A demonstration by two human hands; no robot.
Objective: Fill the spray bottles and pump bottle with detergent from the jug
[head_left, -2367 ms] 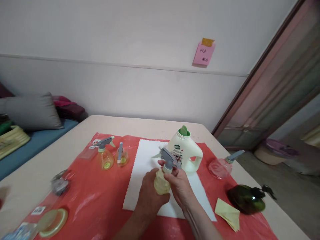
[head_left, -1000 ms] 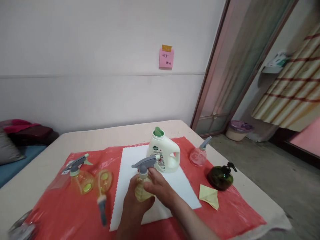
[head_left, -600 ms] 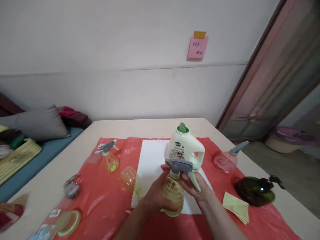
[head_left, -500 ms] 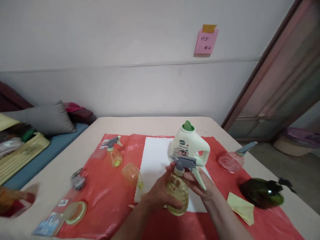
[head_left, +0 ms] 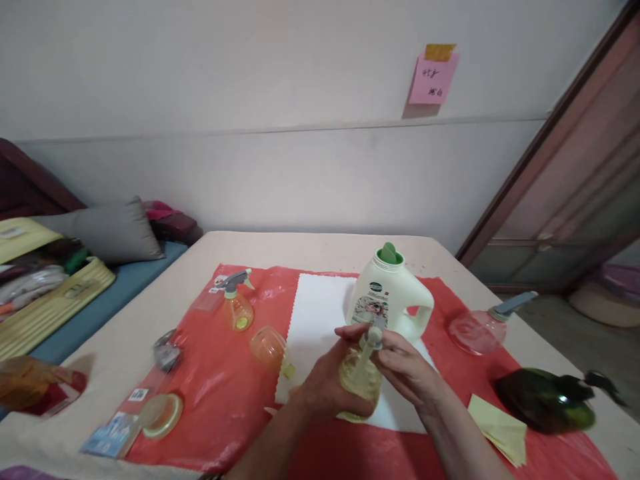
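In the head view, a clear yellowish spray bottle (head_left: 361, 379) is held upright over the white sheet. My left hand (head_left: 327, 380) wraps round its body from the left. The fingers of my right hand (head_left: 407, 363) close on the collar just under the grey and white trigger head (head_left: 373, 337), whose trigger points toward me. Just behind stands a cream jug (head_left: 385, 293) with a handle and a green spout, its cap off. A second spray bottle (head_left: 239, 310), with a grey head, stands at the left.
Red plastic (head_left: 210, 400) covers the table, with a white sheet (head_left: 315, 300) on it. To the left lie a clear container (head_left: 267, 345) and a round lid (head_left: 165, 417). At the right are a pink bottle (head_left: 477, 332), a dark green pump bottle (head_left: 543, 400) and yellow paper (head_left: 497, 427).
The spray bottle's head has turned, its trigger swinging from the right round toward me. My right fingers have come up to its collar. The whole view has shifted slightly.
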